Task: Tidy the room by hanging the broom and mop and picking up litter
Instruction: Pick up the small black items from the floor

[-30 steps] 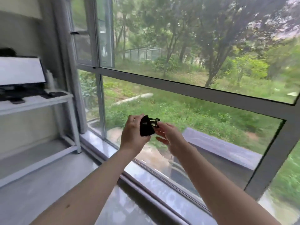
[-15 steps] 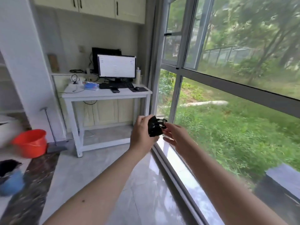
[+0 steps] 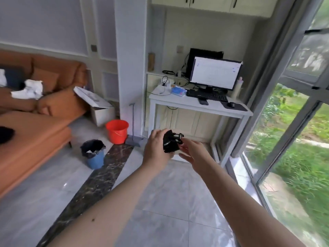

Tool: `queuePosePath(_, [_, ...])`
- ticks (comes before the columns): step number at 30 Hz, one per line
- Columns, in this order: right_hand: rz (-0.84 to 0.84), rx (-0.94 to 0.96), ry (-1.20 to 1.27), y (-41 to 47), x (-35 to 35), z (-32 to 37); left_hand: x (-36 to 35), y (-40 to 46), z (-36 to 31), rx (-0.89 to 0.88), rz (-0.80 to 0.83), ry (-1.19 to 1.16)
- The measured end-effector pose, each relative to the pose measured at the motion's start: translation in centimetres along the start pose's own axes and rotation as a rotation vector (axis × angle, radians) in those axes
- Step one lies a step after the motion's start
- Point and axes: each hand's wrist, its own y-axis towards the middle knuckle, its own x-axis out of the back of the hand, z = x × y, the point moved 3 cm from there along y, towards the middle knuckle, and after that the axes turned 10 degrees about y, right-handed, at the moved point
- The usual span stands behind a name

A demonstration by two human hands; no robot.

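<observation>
My left hand grips a small black holder clip in front of me at chest height. My right hand touches the clip's right end with its fingertips while the other fingers spread below. A flat mop leans against the white pillar beside the desk, its grey head on the floor. White crumpled paper lies on the orange sofa. A blue bin with a black liner stands on the floor. No broom is in view.
A red bucket stands beside the mop. An open cardboard box sits by the sofa's arm. A white desk carries a monitor and keyboard. Tall windows run along the right. The floor is glossy grey tile with a dark stone strip.
My view has swung left from the window to the room, bringing the sofa, bin, bucket and mop into sight. Both hands have kept the clip between them.
</observation>
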Motion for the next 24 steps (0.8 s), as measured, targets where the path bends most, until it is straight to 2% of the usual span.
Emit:
queuePosePath(9, [0.143,-0.163,-0.093,13.7,-15.9,-7.0,1.5,8.3,18.4,0.176,-0.056,0.087])
queuePosePath(16, [0.187,-0.256,-0.129,23.3,-27.0,-10.5,3.0,16.2,30.5,0.268,0.011,0.119])
queuePosePath(24, [0.268,-0.339,-0.167,36.1,-37.2,-13.8,1.0,25.7,43.4,0.348,0.042,0.143])
